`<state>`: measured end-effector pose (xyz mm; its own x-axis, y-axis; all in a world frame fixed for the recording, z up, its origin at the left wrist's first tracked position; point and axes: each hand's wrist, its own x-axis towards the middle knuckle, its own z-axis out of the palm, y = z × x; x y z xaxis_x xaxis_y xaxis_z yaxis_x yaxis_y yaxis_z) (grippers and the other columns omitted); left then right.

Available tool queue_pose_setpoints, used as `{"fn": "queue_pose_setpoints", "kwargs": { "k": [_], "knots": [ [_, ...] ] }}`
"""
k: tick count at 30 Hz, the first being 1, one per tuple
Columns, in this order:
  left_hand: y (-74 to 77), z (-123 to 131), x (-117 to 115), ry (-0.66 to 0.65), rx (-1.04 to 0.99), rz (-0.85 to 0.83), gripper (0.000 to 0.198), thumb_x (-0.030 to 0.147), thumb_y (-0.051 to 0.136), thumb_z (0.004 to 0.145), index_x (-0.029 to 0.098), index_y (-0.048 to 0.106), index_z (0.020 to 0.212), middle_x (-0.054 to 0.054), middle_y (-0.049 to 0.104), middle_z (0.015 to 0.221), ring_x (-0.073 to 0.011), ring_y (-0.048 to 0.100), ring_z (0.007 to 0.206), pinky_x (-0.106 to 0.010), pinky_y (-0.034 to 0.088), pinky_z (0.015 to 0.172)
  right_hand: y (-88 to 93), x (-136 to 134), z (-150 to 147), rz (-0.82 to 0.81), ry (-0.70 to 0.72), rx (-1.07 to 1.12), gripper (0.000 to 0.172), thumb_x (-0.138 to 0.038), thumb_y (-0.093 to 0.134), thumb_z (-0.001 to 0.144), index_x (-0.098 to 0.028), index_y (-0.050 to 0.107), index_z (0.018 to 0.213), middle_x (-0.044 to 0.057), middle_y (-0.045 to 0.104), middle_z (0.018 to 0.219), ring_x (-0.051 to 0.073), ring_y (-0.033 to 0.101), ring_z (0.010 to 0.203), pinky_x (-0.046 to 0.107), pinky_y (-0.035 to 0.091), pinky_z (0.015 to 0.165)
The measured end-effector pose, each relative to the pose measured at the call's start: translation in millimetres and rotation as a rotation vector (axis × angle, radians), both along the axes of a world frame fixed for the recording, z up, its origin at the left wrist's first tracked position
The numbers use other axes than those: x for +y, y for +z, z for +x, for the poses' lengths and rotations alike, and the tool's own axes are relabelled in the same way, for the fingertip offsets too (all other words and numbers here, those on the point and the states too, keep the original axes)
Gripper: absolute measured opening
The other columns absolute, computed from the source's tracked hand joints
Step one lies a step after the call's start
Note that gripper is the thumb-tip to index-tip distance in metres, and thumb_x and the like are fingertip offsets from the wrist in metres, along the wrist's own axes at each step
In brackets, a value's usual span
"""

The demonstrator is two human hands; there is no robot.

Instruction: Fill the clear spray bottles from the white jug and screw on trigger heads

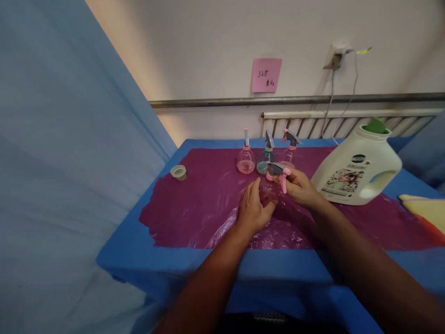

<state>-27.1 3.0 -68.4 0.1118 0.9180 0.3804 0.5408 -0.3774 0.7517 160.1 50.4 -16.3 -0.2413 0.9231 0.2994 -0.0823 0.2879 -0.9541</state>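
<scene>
My left hand wraps round the clear pink body of a small spray bottle standing on the magenta plastic sheet. My right hand grips that bottle's grey and pink trigger head at the top. Behind them stand three more small spray bottles: a pink one at the left, a bluish one in the middle, and another at the right.
A big white detergent jug with an open mouth and a green cap stands at the right. A small pale green cup sits at the left of the sheet. Yellow cloth lies at the far right. Blue cloth covers the table.
</scene>
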Motion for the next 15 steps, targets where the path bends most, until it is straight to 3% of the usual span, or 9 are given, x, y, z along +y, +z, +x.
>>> {"fn": "queue_pose_setpoints", "kwargs": {
  "k": [6,15],
  "knots": [
    [-0.2,-2,0,-0.010,0.007,0.000,0.093,0.034,0.087,0.093,0.024,0.040,0.172,-0.020,0.057,0.168,-0.0420,0.056,0.159,-0.067,0.048,0.132,-9.5,1,5,0.102,0.022,-0.037,0.043,-0.061,0.084,0.098,-0.029,0.084,0.126,0.007,0.085,0.121,0.026,0.078,0.103,0.042,0.065,0.096],
    [2.5,-1,0,-0.022,-0.026,0.018,0.089,0.040,0.087,0.098,0.030,0.040,0.173,-0.017,0.056,0.170,-0.0399,0.055,0.159,-0.066,0.047,0.132,2.5,-3,8,0.245,-0.020,-0.230,0.037,-0.047,0.066,0.111,-0.027,0.081,0.139,0.006,0.084,0.123,0.023,0.079,0.106,0.038,0.063,0.096]
  ]
}}
